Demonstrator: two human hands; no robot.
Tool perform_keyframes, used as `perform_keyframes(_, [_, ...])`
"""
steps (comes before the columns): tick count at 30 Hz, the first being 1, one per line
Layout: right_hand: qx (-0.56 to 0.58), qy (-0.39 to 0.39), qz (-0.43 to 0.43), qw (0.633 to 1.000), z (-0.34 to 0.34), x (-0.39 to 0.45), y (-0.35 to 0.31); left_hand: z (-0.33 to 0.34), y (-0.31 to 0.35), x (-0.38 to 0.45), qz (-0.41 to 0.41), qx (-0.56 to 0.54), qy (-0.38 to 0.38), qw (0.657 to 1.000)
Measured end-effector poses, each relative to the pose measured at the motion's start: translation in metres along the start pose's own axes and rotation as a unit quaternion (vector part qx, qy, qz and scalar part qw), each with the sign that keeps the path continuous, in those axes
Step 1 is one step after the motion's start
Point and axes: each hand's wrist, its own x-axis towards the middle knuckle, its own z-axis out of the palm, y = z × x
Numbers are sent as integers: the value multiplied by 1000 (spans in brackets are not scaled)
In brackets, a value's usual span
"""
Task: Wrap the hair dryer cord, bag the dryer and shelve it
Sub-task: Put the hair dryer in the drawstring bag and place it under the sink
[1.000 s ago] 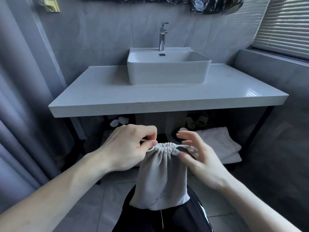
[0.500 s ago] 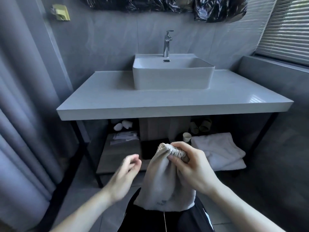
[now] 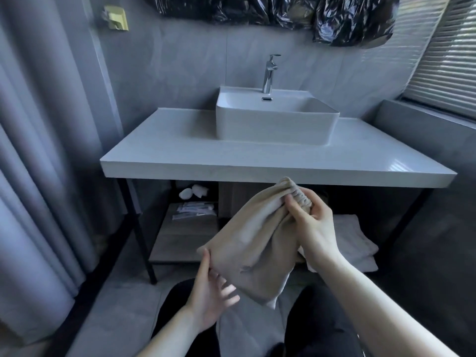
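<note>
Nearly Shelved: Bagged Dryer Held Before the Vanity

Seen from my head camera, looking down over my own arms: my right hand (image 3: 313, 225) grips the gathered neck of the drawstring bag (image 3: 257, 243), fingers (image 3: 296, 211) curled round the puckered, elastic-looking ruffle so the mouth cannot fall open. My left hand (image 3: 211, 287) props the bag's lower corner from beneath, thumb laid straight along the cloth and the other fingers loosely spread under it, a cradle rather than a pinch. Held at both ends, the bag hangs tilted in the air in front of the counter (image 3: 180, 161), touching neither it nor the shelf. The hair dryer and its cord are not visible; I judge they sit inside, since the soft beige fabric bulges and sags with weight.

The cloth is matte and woven, creasing in broad folds. Behind it, the counter is a smooth pale slab on thin black legs, carrying a glossy rectangular basin (image 3: 275, 124) with a chrome tap (image 3: 269, 73). Underneath, the wood-grain lower shelf (image 3: 180, 240) holds small packets, and folded white towels (image 3: 353, 240) lie to the right. Shelving looks to be what remains.
</note>
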Motion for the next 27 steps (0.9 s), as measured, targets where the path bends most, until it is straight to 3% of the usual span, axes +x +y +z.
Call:
perform_keyframes(8, [101,104,177,973,-30,24,64,21,-10,30,-21,25,-9,999])
perform_keyframes(18, [126,113,284,944,-55,65,164,-14,4,122,-40,151,148,977])
perform_keyframes(27, [-17,109,341,934,-55,123,259,-41,12,232,-24,246,209,946])
